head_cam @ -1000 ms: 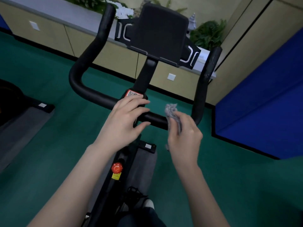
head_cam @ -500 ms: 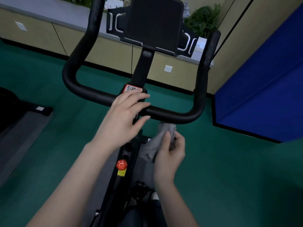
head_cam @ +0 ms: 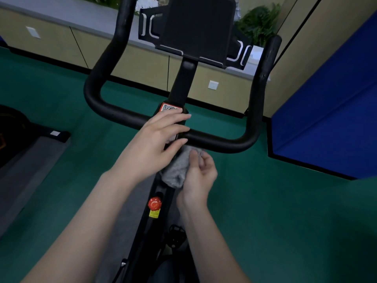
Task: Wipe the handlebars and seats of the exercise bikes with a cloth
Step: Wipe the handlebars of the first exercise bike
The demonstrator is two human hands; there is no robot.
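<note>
The black U-shaped handlebar (head_cam: 222,140) of an exercise bike fills the middle of the head view, with a black console panel (head_cam: 199,27) on its post above. My left hand (head_cam: 157,144) rests on the centre of the crossbar with its fingers stretched out, next to a red-framed QR sticker (head_cam: 170,107). My right hand (head_cam: 199,176) sits just below the bar and grips a bunched grey cloth (head_cam: 177,170), whose top edge reaches the underside of the bar. The seat is out of view.
A red knob (head_cam: 154,203) with a yellow label sits on the bike frame below my hands. Another machine's base (head_cam: 30,127) lies at the left on green floor. A blue pad (head_cam: 326,123) stands at the right; a beige low wall with plants runs behind.
My right hand dropped with the cloth from in front of the crossbar to just beneath it and shifted left toward the stem. My left hand stayed on the bar's centre.
</note>
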